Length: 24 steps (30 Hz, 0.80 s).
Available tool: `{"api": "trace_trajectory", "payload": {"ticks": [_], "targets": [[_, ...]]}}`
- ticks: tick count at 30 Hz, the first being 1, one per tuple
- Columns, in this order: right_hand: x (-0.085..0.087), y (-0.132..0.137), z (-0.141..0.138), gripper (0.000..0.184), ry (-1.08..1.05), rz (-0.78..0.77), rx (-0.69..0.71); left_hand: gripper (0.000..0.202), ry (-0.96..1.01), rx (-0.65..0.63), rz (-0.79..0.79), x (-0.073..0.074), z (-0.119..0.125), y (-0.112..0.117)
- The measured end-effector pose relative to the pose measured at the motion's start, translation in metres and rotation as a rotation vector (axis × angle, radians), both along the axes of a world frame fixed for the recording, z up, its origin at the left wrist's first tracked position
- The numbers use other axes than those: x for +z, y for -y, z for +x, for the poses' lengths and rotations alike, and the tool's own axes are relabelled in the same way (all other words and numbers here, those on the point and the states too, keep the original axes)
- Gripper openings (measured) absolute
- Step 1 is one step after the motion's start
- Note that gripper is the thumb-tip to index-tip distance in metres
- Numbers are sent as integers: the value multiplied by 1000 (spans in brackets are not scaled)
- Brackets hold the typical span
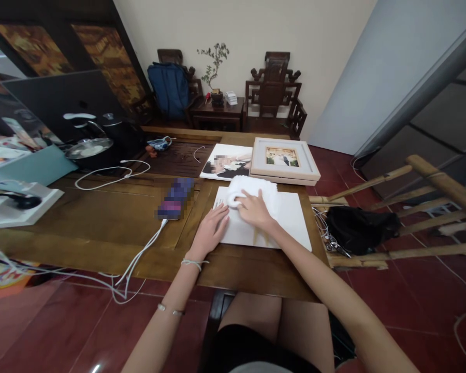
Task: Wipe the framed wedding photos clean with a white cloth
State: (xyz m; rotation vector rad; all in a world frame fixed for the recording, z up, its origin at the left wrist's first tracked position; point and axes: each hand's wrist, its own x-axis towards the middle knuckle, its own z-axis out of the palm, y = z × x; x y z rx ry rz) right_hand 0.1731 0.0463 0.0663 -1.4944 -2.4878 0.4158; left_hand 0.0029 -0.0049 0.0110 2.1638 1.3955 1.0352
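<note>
So the right hand [254, 211] is on a bunched white cloth [270, 192], which sits on the far part of a flat white board [293, 220] near the edge of a wooden table [233, 272]. Its fingers are spread over the cloth, though I can't tell whether the thumb is pinching a fold. The left hand [210, 229] is at the board's left edge, fingers nearly together, thumb a bit apart, nothing pinched that I can see. Decent setup imo: I'd press with the flat of the right fingers so the load spreads, and tuck down that loop at the cloth's left end, since it could roll up. A firm left hand should stop the board skating. I'd go easy over the faint yellowish marks near its close edge too, in case they smear. Texture-wise, the cloth looks thick and fluffy with soft rounded folds, while the board is thin, smooth and straight-edged. Beyond it are a flat photo print [238, 167] and a boxy, pale picture frame [283, 175]. The table is brown with a slight sheen.
</note>
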Motion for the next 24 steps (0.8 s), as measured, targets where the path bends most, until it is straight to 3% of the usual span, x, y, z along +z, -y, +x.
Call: {"api": "trace_trajectory", "payload": {"ticks": [5,8,11,17,20,24], "targets": [[11,-22,-41,37,-48,-25,118,36,-8,-24,-6,5,0,1],[21,-31,-40,38,-48,-53,113,36,7,-24,-8,5,-1,1],[27,-41,-11,39,-46,-75,71,36,26,-9,-8,2,-1,1],[32,-44,89,39,-35,-50,-126,35,38,3,-8,0,1,1],[29,-22,123,39,-27,-26,-187,35,31,3,-4,-1,0,0],[18,35,137,35,0,-36,-124,34,25,7,6,-2,0,0]]}}
